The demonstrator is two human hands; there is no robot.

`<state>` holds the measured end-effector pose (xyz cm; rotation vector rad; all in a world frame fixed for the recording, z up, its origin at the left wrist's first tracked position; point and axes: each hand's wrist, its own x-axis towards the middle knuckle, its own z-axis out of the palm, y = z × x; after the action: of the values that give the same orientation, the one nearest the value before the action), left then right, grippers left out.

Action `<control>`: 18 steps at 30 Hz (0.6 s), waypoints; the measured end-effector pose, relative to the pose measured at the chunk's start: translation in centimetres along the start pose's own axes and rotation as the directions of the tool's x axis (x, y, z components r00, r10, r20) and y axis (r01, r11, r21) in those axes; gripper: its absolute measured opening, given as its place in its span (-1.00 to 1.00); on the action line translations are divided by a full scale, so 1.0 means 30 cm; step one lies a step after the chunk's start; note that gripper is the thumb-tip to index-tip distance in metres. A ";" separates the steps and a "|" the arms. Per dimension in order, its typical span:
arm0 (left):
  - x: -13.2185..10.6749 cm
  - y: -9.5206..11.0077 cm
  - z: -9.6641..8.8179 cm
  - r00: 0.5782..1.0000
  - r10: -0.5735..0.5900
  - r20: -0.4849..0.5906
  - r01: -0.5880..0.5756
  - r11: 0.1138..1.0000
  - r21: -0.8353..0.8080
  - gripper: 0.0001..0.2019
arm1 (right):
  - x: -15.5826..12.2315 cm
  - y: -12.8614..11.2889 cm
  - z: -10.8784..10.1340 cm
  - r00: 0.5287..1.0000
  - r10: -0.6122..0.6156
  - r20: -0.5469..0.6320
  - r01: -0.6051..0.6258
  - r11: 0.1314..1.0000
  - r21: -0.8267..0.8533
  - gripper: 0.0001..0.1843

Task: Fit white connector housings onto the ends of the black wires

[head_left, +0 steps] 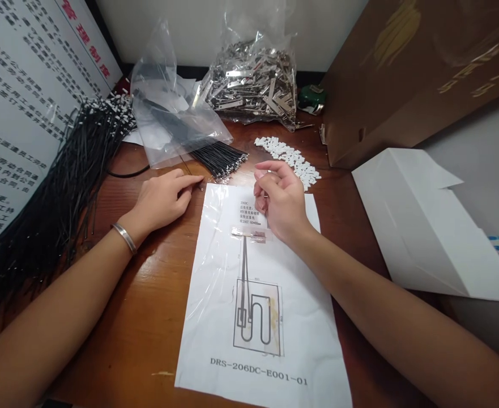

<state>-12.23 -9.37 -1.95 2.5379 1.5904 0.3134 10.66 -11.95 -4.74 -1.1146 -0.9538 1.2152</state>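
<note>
My left hand (pixel 164 198) rests on the wooden table, index finger stretched out and thumb apart from it. The index fingertip is at the metal-tipped end of a single thin black wire (pixel 186 164). Above the top of a printed drawing sheet (pixel 219 255), my right hand (pixel 283 201) is raised with curled fingers and the thumb bent in. Whatever its fingertips hold, if anything, is too small to make out. Just beyond it lies a pile of small white plastic connector housings (pixel 289 156). A bundle of black wires (pixel 219 158) with metal ends pokes out of a clear plastic bag (pixel 160 136).
A large bundle of black wires with white ends (pixel 83 153) leans at the left by a printed board (pixel 28 85). A bag of metal strips (pixel 253 85) and a green round object (pixel 311 99) stand behind. Cardboard (pixel 402 73) and a folded white box (pixel 427 226) flank the right.
</note>
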 end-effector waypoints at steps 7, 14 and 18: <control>0.002 -0.015 0.002 0.999 -0.049 0.014 0.050 0.994 -0.100 -0.88 | 0.001 0.001 0.000 0.999 -0.035 0.033 0.037 0.998 -0.056 -0.79; -0.008 -0.017 0.020 0.991 -0.054 -0.126 -0.011 0.885 -0.465 -0.85 | -0.002 -0.003 0.002 0.999 -0.019 0.025 0.020 0.999 -0.030 -0.80; -0.019 -0.001 0.014 0.975 -0.093 -0.203 -0.043 0.811 -0.583 -0.85 | -0.003 -0.002 0.005 0.999 -0.015 0.039 0.017 0.999 -0.050 -0.83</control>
<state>-12.38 -9.87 -2.40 2.0464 1.3113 0.9546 10.53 -12.04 -4.65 -1.1247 -1.0256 1.2092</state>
